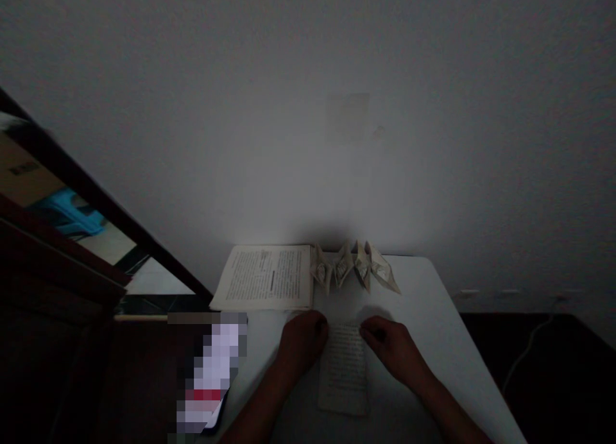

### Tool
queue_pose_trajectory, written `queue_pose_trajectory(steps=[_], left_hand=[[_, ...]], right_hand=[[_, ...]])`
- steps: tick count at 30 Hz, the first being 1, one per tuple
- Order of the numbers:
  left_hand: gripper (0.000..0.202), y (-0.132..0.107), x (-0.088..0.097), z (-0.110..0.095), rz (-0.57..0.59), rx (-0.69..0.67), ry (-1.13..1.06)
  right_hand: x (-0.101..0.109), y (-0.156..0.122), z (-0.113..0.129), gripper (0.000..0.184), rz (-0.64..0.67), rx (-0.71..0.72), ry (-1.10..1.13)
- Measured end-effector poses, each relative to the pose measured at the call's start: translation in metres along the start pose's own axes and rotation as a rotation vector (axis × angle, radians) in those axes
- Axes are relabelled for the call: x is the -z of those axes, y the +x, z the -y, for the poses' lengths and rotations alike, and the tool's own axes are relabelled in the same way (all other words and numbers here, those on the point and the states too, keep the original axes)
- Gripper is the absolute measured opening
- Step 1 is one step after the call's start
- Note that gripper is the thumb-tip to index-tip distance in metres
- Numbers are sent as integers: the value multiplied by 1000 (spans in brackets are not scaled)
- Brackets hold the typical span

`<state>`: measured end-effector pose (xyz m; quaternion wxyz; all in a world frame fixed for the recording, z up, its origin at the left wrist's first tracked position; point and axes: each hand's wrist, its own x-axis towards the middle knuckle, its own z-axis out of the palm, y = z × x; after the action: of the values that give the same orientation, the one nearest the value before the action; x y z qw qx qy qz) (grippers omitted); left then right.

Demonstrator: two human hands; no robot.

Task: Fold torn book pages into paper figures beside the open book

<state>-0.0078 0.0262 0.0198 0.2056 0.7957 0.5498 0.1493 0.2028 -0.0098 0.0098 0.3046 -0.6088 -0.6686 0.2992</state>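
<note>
A narrow folded strip of printed paper (343,370) lies lengthwise on the white table (433,328) in front of me. My left hand (302,342) presses on the strip's top left corner with fingers curled. My right hand (387,344) presses on its top right corner, fingers also curled down. Beyond my hands, several folded paper figures (356,267) made of printed pages stand in a row near the wall. An open book (267,277) of printed pages lies to their left.
A phone (212,373) with a blurred screen lies at the table's left front edge. A dark wooden frame (72,194) slants at the left, with a blue object (67,213) behind it. The plain wall (337,110) rises just behind the table. A cable (529,341) lies on the dark floor at right.
</note>
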Motion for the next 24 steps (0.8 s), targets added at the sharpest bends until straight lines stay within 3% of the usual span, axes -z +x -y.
queue_pose_trajectory(steps=[5,9,11,17,24], left_hand=[[16,1,-14,1,-45,-65,98],[17,-3,-14,-5,-168,-110,166],[18,-6,-13,-11,-206,-190,146],[21,-10,-19,-20,-75,-483,69],[23,-13,-30,-3,-81,-519,98]], right_hand=[[11,10,-7,17,-16,110,-118],[9,14,-14,15,-4,368,-191],[5,15,-17,15,5,427,-202],[0,19,-23,19,-20,443,-211],[2,21,-28,19,-20,451,-209]])
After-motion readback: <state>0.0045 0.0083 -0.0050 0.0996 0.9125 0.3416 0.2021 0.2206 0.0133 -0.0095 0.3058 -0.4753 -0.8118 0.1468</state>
